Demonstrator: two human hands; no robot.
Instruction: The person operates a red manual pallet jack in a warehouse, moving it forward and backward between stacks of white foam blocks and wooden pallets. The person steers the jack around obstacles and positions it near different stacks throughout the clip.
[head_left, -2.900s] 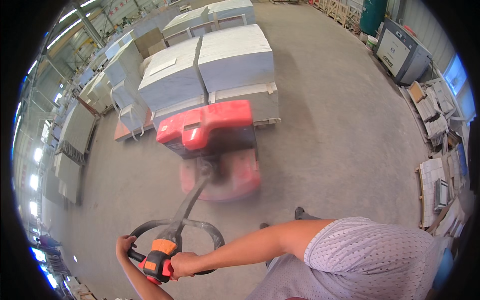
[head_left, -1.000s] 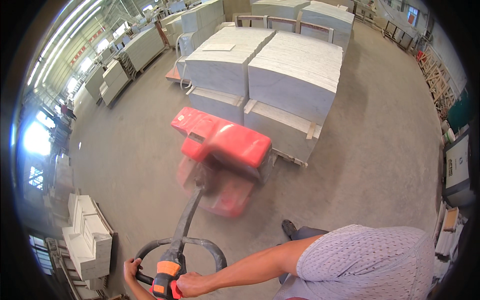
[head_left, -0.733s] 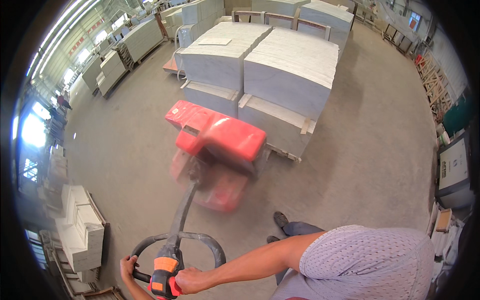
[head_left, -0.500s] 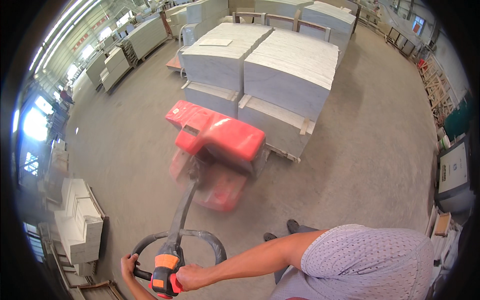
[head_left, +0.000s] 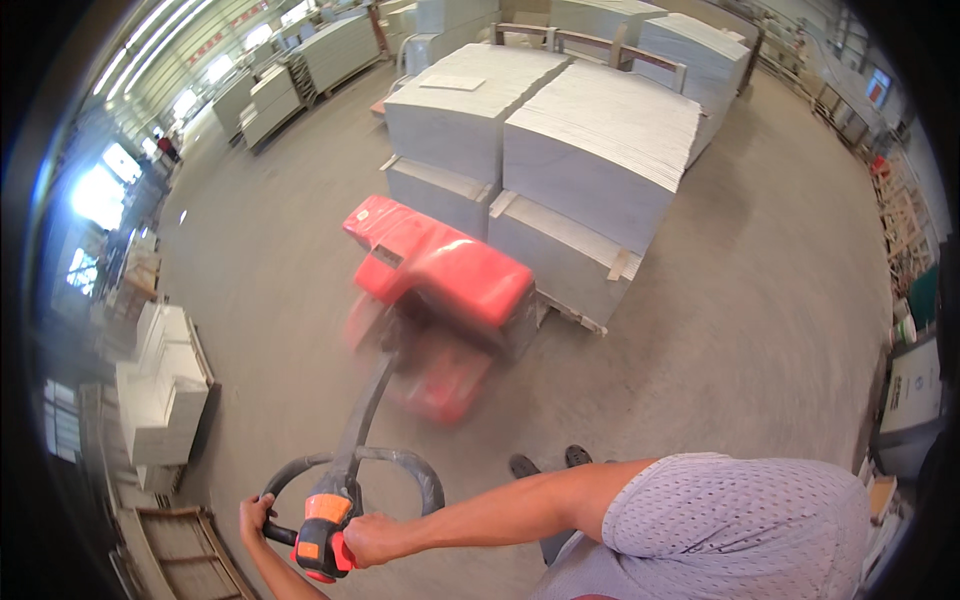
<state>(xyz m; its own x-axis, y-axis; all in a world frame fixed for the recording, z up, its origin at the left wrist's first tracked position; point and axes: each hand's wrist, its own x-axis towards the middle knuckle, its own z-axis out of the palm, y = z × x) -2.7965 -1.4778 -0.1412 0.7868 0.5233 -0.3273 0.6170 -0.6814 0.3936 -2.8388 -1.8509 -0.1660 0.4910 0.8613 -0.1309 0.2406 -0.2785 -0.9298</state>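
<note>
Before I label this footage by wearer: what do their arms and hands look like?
The left hand and right hand have no gloves. The short right sleeve is pale grey, dotted with small holes; any left sleeve is out of view.

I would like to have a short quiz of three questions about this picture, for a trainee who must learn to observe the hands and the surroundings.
1. Where is the right hand?
A, on the floor
B, at the red part of the control head
C, on the red machine body

2. True or false: the left hand is on the left side of the black loop handle.

3. Fill in "left" or "right": of the two front slab stacks, the ____ one has a small flat piece lying on its top.

Key: 1, B; 2, true; 3, left.
</note>
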